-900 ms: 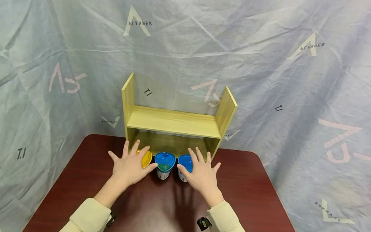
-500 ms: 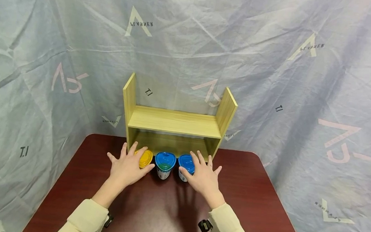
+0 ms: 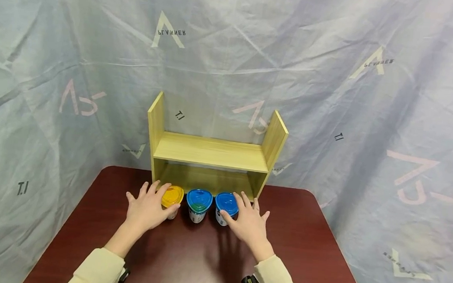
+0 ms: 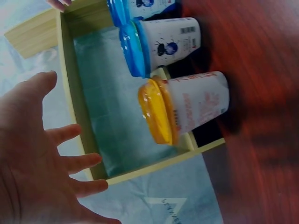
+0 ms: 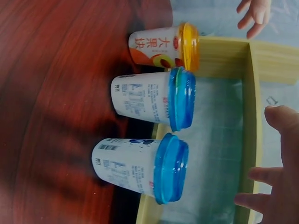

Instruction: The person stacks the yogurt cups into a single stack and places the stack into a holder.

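Three lidded yogurt cups stand in a row on the table, in front of the shelf. The left cup (image 3: 172,196) has a yellow lid and fruit printed on its side in the right wrist view. Blue lids top the middle cup (image 3: 199,201) and the right cup (image 3: 227,204). My left hand (image 3: 148,207), fingers spread, hovers beside the yellow-lidded cup and overlaps its edge in the head view. Over at the right blue-lidded cup, my right hand (image 3: 249,222) is also spread, holding nothing. Both wrist views show the hands apart from the cups.
A pale wooden shelf (image 3: 211,152) with raised side panels stands behind the cups, at the back of the dark red table (image 3: 194,262). Grey printed cloth (image 3: 225,49) hangs behind and around the table.
My left hand has shifted left, uncovering more of the yellow-lidded cup. My right hand has moved slightly right, showing more of the blue lid. The cups stay in place.
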{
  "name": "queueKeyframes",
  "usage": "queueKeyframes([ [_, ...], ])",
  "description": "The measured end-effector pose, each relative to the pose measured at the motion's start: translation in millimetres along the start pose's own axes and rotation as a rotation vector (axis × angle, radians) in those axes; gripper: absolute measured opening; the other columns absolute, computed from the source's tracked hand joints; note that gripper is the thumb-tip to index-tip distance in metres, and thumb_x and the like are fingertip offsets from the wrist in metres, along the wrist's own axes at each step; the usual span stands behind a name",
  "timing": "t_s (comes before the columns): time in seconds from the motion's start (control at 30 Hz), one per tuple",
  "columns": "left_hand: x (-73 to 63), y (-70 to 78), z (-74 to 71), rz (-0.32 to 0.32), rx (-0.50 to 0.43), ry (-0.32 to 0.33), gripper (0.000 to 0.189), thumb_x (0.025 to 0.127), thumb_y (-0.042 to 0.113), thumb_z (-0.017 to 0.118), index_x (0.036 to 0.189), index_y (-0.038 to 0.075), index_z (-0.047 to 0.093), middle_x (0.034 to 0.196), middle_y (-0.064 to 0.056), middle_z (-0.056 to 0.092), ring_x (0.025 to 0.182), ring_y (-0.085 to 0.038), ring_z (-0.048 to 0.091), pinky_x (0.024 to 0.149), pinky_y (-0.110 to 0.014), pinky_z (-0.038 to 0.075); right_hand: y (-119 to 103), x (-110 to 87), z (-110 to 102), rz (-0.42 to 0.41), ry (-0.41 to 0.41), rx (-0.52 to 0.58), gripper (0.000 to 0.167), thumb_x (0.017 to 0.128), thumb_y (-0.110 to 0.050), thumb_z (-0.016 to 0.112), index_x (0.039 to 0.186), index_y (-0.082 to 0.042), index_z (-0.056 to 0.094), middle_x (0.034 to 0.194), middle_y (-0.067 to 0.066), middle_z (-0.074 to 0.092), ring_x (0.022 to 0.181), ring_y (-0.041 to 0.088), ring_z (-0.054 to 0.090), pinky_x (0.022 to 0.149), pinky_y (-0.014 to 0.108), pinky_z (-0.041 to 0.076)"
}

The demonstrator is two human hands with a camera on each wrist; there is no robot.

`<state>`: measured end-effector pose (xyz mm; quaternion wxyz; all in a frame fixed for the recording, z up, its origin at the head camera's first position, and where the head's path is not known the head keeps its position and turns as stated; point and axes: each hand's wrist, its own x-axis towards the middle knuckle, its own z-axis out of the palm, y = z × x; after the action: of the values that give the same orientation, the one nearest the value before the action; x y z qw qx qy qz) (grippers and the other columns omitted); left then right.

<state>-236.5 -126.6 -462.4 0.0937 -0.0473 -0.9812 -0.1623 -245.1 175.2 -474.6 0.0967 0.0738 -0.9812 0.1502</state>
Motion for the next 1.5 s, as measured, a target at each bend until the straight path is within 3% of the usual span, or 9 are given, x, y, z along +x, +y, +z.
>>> queueKeyframes([
  [0.27, -0.2, -12.5, 8.5, -0.015, -0.019, -0.01, 0.074, 0.091, 0.062, 0.064, 0.148, 0.016, 0.05, 0.147, -0.022, 0.048, 0.135, -0.048, 0.04, 0.097, -0.087, 0.017, 8.6, -0.5, 12.3, 0.026, 0.005, 0.003, 0.077, 0.091, -0.064, 0.062, 0.152, -0.02, 0.046, 0.153, 0.01, 0.047, 0.14, 0.046, 0.037, 0.1, 0.084, 0.019],
  [0.63, 4.3, -23.0, 12.0, -0.022, -0.029, 0.011, 0.077, 0.088, 0.06, 0.068, 0.147, 0.014, 0.05, 0.144, -0.022, 0.05, 0.133, -0.048, 0.041, 0.096, -0.087, 0.018, 13.0, 8.4, 17.7, 0.028, 0.012, 0.009, 0.076, 0.091, -0.059, 0.066, 0.151, -0.018, 0.047, 0.15, 0.013, 0.049, 0.137, 0.045, 0.04, 0.102, 0.081, 0.021],
  [1.2, 22.6, -31.7, 33.0, -0.103, -0.121, -0.074, 0.082, 0.087, 0.06, 0.071, 0.15, 0.015, 0.045, 0.146, -0.021, 0.049, 0.134, -0.048, 0.039, 0.096, -0.088, 0.013, 32.0, 16.5, 37.0, 0.042, 0.015, 0.024, 0.079, 0.089, -0.056, 0.07, 0.151, -0.013, 0.047, 0.15, 0.015, 0.048, 0.136, 0.047, 0.042, 0.102, 0.079, 0.026],
  [1.5, 26.3, -41.1, 46.3, -0.119, -0.163, -0.09, 0.088, 0.084, 0.059, 0.074, 0.152, 0.014, 0.041, 0.148, -0.023, 0.046, 0.135, -0.049, 0.037, 0.095, -0.087, 0.018, 35.2, 22.2, 48.4, 0.039, 0.027, 0.046, 0.082, 0.086, -0.056, 0.074, 0.15, -0.013, 0.046, 0.148, 0.016, 0.05, 0.133, 0.043, 0.045, 0.1, 0.076, 0.033],
])
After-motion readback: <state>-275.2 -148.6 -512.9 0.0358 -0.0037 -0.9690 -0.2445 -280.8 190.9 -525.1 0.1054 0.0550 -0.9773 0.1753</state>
